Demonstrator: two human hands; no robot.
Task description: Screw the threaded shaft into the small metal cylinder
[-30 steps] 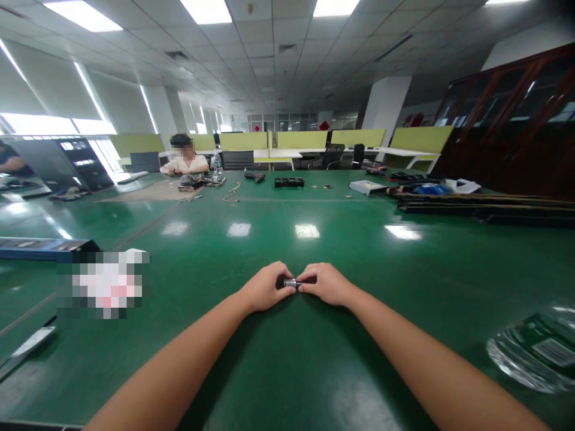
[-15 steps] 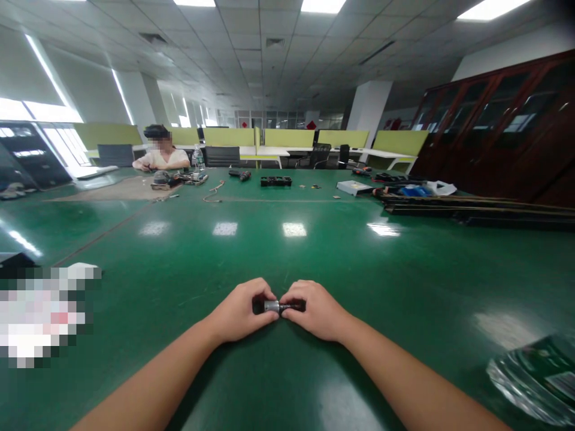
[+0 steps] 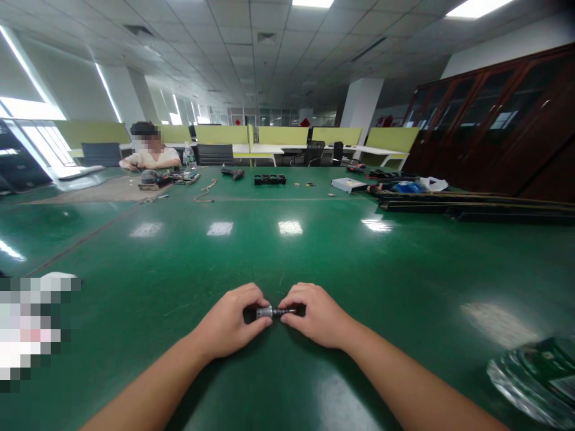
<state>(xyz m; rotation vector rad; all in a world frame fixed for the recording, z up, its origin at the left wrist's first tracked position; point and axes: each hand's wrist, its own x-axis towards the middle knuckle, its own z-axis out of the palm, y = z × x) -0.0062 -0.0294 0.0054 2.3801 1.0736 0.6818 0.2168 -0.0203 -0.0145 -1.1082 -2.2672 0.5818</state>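
Observation:
Low over the green table [image 3: 287, 257], my left hand [image 3: 233, 320] pinches the silver cylinder end of a small motor-like metal part [image 3: 265, 312] between thumb and fingers. A dark, ribbed shaft sticks out of its right side toward my right hand [image 3: 317, 317]. The thumb and index finger of that hand close on the shaft from either side, and its thin tip shows behind them. The part lies level, pointing left to right. Whether it touches the tabletop I cannot tell.
A clear plastic bottle [image 3: 534, 377] lies at the right edge. At far left is a blurred-out pale item [image 3: 31, 329]. Across the table are a power drill [image 3: 232, 173], a black tray-like part [image 3: 269, 179], a grey box [image 3: 348, 184], long dark bars [image 3: 449, 203] and a seated person [image 3: 153, 152].
The view has turned a little to the right. My hands have drawn slightly apart, and more of the ribbed shaft shows between them.

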